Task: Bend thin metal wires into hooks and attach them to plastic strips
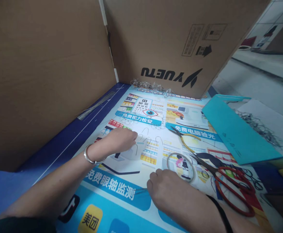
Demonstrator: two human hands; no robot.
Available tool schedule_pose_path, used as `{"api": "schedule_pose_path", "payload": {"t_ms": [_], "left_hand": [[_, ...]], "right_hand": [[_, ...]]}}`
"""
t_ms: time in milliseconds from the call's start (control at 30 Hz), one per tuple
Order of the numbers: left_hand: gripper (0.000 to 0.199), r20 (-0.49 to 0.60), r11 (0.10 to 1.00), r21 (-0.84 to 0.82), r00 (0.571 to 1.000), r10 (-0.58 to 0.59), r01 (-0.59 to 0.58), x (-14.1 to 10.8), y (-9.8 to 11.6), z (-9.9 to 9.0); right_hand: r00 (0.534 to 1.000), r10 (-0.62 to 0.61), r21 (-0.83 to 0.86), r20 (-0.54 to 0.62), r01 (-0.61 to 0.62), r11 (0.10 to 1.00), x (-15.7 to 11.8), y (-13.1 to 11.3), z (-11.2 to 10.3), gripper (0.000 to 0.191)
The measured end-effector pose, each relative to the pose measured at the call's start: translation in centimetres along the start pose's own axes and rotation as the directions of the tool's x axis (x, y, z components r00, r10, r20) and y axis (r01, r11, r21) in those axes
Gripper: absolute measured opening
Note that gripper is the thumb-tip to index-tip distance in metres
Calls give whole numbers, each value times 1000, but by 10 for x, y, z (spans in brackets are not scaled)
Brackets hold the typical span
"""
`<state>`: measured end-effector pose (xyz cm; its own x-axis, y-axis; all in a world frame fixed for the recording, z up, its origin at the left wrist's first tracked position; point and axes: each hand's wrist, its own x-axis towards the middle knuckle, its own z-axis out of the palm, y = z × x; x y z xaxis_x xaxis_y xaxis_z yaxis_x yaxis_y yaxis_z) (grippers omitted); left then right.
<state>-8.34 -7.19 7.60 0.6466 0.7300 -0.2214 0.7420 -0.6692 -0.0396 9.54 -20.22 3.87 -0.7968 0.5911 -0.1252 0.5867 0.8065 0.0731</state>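
Observation:
My left hand (122, 139), a silver bangle on its wrist, is closed with fingers curled down at the middle of the printed sheet (153, 132). What its fingertips hold, if anything, is hidden. Several thin wires bent into hooks (146, 139) lie just right of it. Nearer to me, my right hand (167, 187) is closed on thin dark wires (141, 191) whose ends stick out to the left. A ring-shaped coil (194, 168) lies beyond that hand. To its right are large red-handled scissors (219, 174) and yellow-handled pliers (183, 139).
Cardboard walls (156, 38) stand at the left and back. Tangled clear and silvery wire pieces (151, 85) lie along the back wall. At the right, a turquoise box (238, 136) holds a heap of wire pieces (260, 127). Straight wires (95, 106) lie by the left wall.

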Motion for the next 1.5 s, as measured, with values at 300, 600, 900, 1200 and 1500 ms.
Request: {"api": "schedule_pose_path", "payload": {"t_ms": [300,600,900,1200,1500], "left_hand": [[24,-11,959,-251,991,137,-135,-10,8,-15],[20,69,772,-497,869,490,-396,-23,26,-22],[17,-11,901,-218,924,382,-375,-22,34,-11],[16,51,916,-149,922,383,-372,-23,35,-3],[16,54,880,-67,879,475,-471,-25,43,10]], "right_hand": [[989,127,465,74,-147,873,-2,33,-25,4],[974,198,596,107,-223,771,1,51,-22,9],[952,282,627,119,-292,722,0,53,-26,7],[962,248,574,114,-267,774,1,54,-30,8],[976,185,475,112,-217,853,-3,45,-32,21]]}}
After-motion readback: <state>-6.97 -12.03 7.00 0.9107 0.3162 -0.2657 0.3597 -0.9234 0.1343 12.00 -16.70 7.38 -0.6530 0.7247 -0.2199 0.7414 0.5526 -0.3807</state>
